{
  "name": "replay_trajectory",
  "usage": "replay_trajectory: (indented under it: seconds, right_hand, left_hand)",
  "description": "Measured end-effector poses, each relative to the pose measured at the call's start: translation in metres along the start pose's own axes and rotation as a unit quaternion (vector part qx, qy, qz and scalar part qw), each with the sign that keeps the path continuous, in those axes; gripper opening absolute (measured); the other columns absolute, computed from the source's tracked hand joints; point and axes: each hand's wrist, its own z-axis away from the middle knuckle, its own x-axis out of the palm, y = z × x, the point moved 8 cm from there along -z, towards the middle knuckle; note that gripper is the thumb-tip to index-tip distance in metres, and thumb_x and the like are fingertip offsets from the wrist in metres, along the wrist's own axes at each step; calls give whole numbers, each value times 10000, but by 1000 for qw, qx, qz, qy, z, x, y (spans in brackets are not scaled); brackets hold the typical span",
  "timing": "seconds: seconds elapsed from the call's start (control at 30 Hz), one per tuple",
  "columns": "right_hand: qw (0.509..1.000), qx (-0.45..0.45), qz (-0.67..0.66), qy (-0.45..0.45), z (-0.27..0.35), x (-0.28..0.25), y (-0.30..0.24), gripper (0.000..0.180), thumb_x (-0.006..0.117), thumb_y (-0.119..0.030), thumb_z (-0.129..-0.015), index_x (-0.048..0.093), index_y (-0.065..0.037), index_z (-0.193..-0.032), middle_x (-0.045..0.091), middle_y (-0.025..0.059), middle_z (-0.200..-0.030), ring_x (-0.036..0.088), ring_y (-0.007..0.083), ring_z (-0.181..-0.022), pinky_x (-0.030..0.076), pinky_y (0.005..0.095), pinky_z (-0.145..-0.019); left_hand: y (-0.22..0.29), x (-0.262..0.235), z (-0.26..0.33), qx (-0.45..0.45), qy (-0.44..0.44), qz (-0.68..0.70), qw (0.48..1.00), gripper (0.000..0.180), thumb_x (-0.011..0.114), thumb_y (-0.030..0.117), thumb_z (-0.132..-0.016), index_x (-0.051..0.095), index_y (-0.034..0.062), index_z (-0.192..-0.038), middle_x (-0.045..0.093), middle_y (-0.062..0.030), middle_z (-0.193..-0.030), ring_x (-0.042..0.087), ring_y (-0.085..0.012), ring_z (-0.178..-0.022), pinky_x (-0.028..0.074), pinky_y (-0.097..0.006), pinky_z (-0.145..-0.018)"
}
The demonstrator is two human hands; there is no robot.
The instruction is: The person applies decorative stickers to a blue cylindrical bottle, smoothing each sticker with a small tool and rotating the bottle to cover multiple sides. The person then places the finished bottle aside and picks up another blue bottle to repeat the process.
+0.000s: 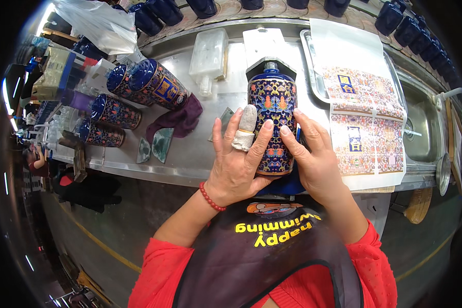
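Note:
A dark blue bottle (pixel 273 108) with a colourful floral pattern lies with its neck pointing away from me, against a dark angular support (pixel 259 65). My left hand (pixel 234 164) grips its left side and near end, the index finger pressed on the patterned face. A grey finger cover and a white wrap sit on one of its fingers; other fingers spread out to the left. On the right side, my right hand (pixel 319 161) holds the bottle, its thumb on the face and fingers along the edge. The bottle's underside is hidden.
Patterned decal sheets (pixel 367 141) lie on a metal tray (pixel 313 66) at right, beside a sink (pixel 421 120). Several decorated bottles (pixel 159 84), a purple cloth (pixel 182 119), green pieces (pixel 162 143) and a clear container (pixel 209 54) stand or lie left. Plain blue bottles line the far shelf.

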Motion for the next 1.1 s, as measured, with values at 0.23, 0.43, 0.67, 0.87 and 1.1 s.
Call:
replay_trajectory:
  seconds: [0.23,0.43,0.67,0.87,1.1]
  right_hand:
    - [1000,13,-16,17,-3,-6,6,595,630,106,-774,626,-41,-1350,566,221,-1396,561,407,-1228,487,471,-1025]
    - [999,23,-34,12,1,-7,8,613,604,149,-753,613,-4,-1347,575,223,-1373,562,413,-1215,484,476,-1026]
    - [998,32,-49,16,4,-9,11,610,589,159,-743,626,-1,-1331,580,223,-1353,560,416,-1217,478,478,-1034]
    - [997,36,-56,27,5,-10,14,613,584,159,-741,631,-5,-1329,580,217,-1350,560,412,-1217,480,474,-1031]
    - [996,43,-69,29,7,-9,16,617,584,161,-738,632,-9,-1330,577,215,-1351,559,414,-1218,475,479,-1037]
  left_hand:
    - [-12,-20,-7,-3,-1,111,994,776,660,573,-912,472,96,-1495,430,-237,-1529,294,-466,-1462,77,-616,-1199]
    - [-2,-28,-18,59,24,-25,998,407,656,236,-907,685,220,-1313,585,-165,-1424,362,-365,-1421,111,-580,-1210]
    - [5,-35,-23,132,43,-118,983,326,690,210,-853,738,258,-1173,665,-65,-1341,409,-309,-1393,115,-584,-1219]
    - [8,-41,-29,171,38,-140,975,232,655,243,-896,734,244,-1114,703,-34,-1273,442,-291,-1378,135,-594,-1219]
    - [12,-42,-37,216,27,-173,960,309,770,177,-795,759,299,-1080,636,-17,-1298,465,-281,-1351,225,-578,-1201]
